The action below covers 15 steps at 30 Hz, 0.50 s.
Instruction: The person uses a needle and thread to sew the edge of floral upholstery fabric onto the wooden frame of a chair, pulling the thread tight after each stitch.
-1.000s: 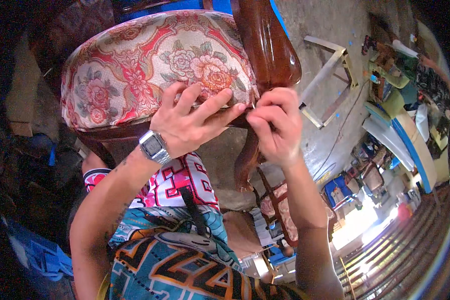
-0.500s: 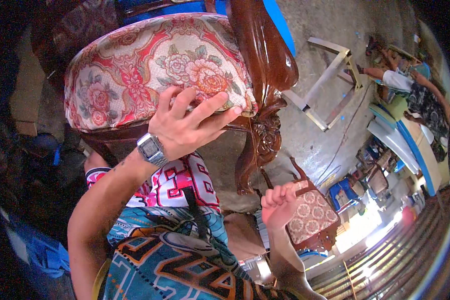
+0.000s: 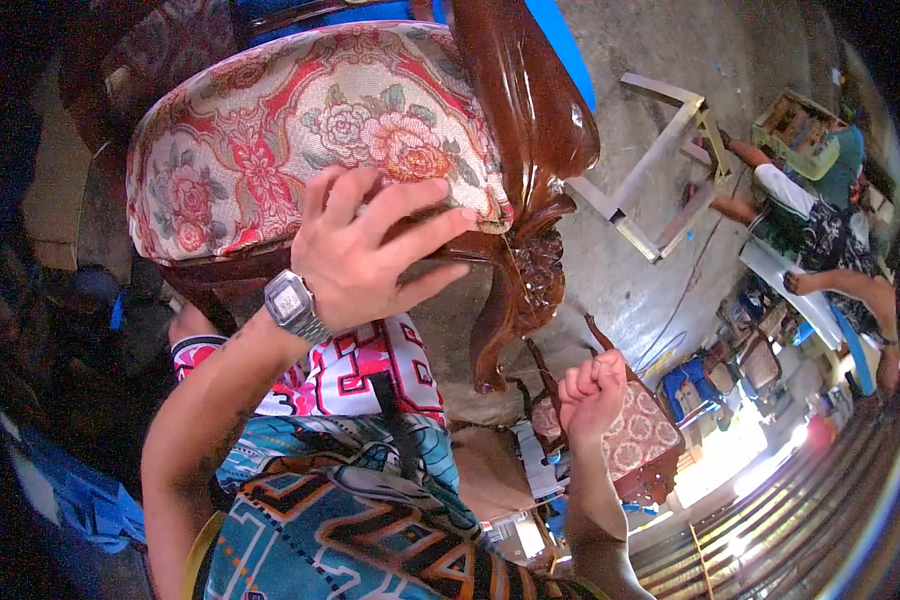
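A floral cream-and-red chair seat [image 3: 260,110] fills the upper middle, set in glossy dark wood with a carved curved leg [image 3: 530,280] below its right corner. My left hand [image 3: 365,245], with a watch on the wrist, lies spread over the seat's lower edge, fingertips resting on the fabric. My right hand [image 3: 590,395] is apart from the seat, below and right of the carved leg, fingers curled together; I cannot make out what, if anything, they hold.
A bare angled frame [image 3: 640,170] lies on the concrete floor at right. Another person [image 3: 845,240] is beyond it, among boards and furniture pieces. A second chair with patterned upholstery [image 3: 635,430] is behind my right hand. Blue sheeting [image 3: 90,500] is at lower left.
My right hand left the seat's corner, dropped down and right, then rose slightly. My left hand stays on the seat with its fingers more spread. The other person has shifted and shows more.
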Motion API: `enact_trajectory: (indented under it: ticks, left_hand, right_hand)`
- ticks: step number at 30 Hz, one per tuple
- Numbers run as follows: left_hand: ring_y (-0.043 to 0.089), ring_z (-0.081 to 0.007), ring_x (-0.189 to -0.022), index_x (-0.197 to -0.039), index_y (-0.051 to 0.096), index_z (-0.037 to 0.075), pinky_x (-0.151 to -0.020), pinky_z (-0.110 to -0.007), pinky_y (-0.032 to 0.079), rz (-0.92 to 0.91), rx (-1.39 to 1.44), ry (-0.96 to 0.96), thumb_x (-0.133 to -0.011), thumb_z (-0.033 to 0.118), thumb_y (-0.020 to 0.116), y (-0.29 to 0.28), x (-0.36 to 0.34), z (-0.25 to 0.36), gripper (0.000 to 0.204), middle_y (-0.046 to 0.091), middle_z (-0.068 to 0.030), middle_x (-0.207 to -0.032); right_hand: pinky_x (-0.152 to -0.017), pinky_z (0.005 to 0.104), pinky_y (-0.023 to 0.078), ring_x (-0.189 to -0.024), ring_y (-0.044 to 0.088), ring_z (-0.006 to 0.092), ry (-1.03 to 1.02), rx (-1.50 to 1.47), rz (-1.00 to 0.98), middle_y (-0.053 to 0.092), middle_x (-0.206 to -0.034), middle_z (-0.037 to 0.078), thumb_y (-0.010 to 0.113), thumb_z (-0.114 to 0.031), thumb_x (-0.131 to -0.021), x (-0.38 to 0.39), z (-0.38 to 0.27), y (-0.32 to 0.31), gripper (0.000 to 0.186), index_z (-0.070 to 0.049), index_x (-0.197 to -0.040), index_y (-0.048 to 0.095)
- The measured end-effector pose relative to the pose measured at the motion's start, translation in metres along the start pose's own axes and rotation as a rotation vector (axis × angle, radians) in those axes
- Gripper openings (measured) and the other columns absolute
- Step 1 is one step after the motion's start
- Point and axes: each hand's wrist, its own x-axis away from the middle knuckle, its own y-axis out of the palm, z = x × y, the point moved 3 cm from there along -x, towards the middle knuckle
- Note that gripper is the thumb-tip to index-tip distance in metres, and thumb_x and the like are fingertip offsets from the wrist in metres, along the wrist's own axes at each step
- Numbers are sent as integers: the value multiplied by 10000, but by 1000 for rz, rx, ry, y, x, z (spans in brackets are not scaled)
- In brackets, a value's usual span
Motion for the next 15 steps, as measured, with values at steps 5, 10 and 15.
enact_trajectory:
  ticks: [5,10,15]
  left_hand:
    - [570,-225,-786,-1015,683,148,-711,-348,438,27,135,-12,-738,89,696,-6,-24,-7,284,610,-30,-907]
    - [569,-212,-799,-1020,679,147,-677,-347,452,-66,50,211,-711,113,704,-10,-37,-19,311,587,-18,-875]
    - [566,-199,-781,-1056,665,128,-660,-341,441,-158,50,325,-722,105,693,-12,-44,-27,336,579,-10,-859]
  right_hand:
    - [-392,244,190,-451,233,83,76,-19,-109,256,-567,-22,515,-217,-949,5,12,3,203,-95,-850,387]
    - [-400,243,176,-460,233,77,57,-14,-46,271,-577,-19,499,-195,-948,0,16,9,205,-91,-822,374]
    - [-398,244,186,-459,253,82,52,0,-51,278,-577,-20,497,-177,-944,-3,11,6,202,-93,-802,380]
